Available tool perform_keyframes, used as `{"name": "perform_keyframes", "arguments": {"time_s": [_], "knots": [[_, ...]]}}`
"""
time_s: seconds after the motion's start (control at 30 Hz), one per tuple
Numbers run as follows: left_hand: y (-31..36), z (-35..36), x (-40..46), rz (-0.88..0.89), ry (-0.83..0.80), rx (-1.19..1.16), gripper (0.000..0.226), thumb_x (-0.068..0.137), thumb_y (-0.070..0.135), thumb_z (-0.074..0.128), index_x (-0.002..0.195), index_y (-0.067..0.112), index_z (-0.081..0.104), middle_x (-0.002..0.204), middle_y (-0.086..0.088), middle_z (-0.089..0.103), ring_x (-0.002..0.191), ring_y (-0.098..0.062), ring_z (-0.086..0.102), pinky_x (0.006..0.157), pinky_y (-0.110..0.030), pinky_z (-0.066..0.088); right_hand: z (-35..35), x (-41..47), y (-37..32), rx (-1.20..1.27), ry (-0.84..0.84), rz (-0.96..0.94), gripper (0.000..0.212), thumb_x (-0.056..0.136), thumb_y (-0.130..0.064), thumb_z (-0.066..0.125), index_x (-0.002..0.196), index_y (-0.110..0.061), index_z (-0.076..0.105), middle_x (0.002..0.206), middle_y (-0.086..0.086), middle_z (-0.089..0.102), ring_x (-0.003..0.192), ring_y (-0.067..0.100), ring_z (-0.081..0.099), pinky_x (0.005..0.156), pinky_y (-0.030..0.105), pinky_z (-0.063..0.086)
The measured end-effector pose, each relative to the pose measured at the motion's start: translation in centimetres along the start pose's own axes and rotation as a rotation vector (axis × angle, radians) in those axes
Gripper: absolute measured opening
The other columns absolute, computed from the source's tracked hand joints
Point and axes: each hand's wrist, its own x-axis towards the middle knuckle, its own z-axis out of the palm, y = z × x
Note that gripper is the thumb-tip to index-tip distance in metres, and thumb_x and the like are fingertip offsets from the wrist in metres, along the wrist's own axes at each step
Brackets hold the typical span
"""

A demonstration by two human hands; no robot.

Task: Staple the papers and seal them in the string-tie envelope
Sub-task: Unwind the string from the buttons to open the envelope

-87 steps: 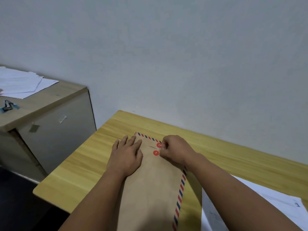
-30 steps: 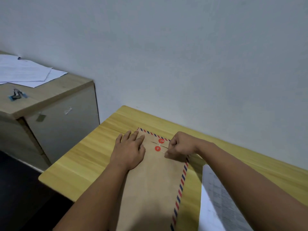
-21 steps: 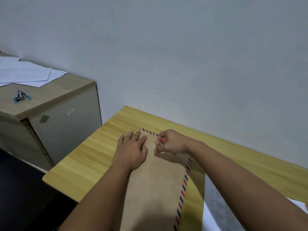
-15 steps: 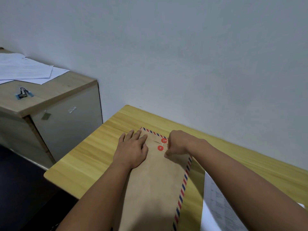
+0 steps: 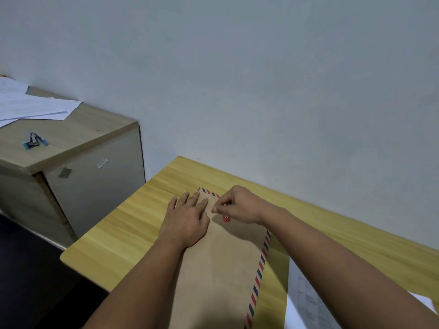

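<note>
A brown string-tie envelope (image 5: pixel 221 262) with a red-and-blue striped border lies lengthwise on the yellow wooden table (image 5: pixel 114 233). My left hand (image 5: pixel 187 218) presses flat on its upper left part, fingers straight. My right hand (image 5: pixel 237 206) hovers over the flap end with thumb and forefinger pinched together, seemingly on the thin string, above the closure. One red button (image 5: pixel 226 217) shows just below that hand; the other is hidden under it.
White printed sheets (image 5: pixel 306 302) lie on the table to the right of the envelope, under my right forearm. A low cabinet (image 5: pixel 78 148) at the left carries loose papers (image 5: pixel 28 105) and a small stapler (image 5: pixel 33 140). The wall runs close behind the table.
My right hand has swung from the right of the buttons to above them, covering the upper button. My left hand stays flat on the envelope.
</note>
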Motion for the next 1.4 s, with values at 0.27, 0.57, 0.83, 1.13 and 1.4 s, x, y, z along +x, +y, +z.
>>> {"name": "perform_keyframes", "arguments": {"time_s": [0.27,0.57,0.83,1.13,1.4], "knots": [[0.0,-0.2,0.0,-0.006,-0.020,0.007,0.061,0.097,0.050,0.023,0.156,0.035,0.033,0.168,0.002,0.023,0.156,-0.024,0.011,0.125,-0.050,0.007,-0.1,2.7,1.1,0.516,0.573,0.245,0.016,0.098,-0.020,0.070,0.099,-0.013,0.084,0.106,-0.004,0.080,0.105,0.011,0.070,0.097,0.029,0.052],[0.0,-0.1,0.0,-0.002,-0.016,0.016,0.061,0.097,0.049,0.024,0.156,0.035,0.033,0.168,0.003,0.023,0.156,-0.024,0.012,0.125,-0.051,0.007,-0.4,1.7,2.9,0.100,0.209,0.165,0.017,0.094,-0.022,0.067,0.084,-0.021,0.082,0.086,-0.013,0.076,0.091,0.010,0.069,0.090,0.036,0.053],[-0.1,0.2,0.0,0.005,-0.003,0.011,0.060,0.097,0.049,0.024,0.155,0.036,0.035,0.167,0.003,0.025,0.155,-0.025,0.013,0.125,-0.051,0.008,-1.2,3.3,3.8,-0.815,0.070,-0.007,0.018,0.090,-0.021,0.058,0.084,-0.014,0.073,0.088,0.000,0.075,0.088,0.025,0.066,0.082,0.039,0.024],[-0.1,0.0,0.0,0.004,-0.014,0.012,0.061,0.097,0.050,0.023,0.155,0.035,0.033,0.168,0.003,0.022,0.156,-0.025,0.011,0.125,-0.051,0.007,-0.4,3.8,3.4,-0.683,0.243,0.114,0.020,0.092,-0.011,0.054,0.073,-0.016,0.060,0.077,0.001,0.067,0.073,0.022,0.058,0.094,0.045,0.039],[-0.1,0.1,0.0,-0.001,-0.021,0.008,0.060,0.098,0.049,0.025,0.156,0.035,0.032,0.168,0.004,0.022,0.156,-0.024,0.011,0.125,-0.051,0.007,-2.5,1.5,4.2,-0.203,0.129,0.326,0.018,0.098,-0.014,0.057,0.081,-0.015,0.061,0.099,0.007,0.076,0.105,0.024,0.069,0.080,0.036,0.039]]}}
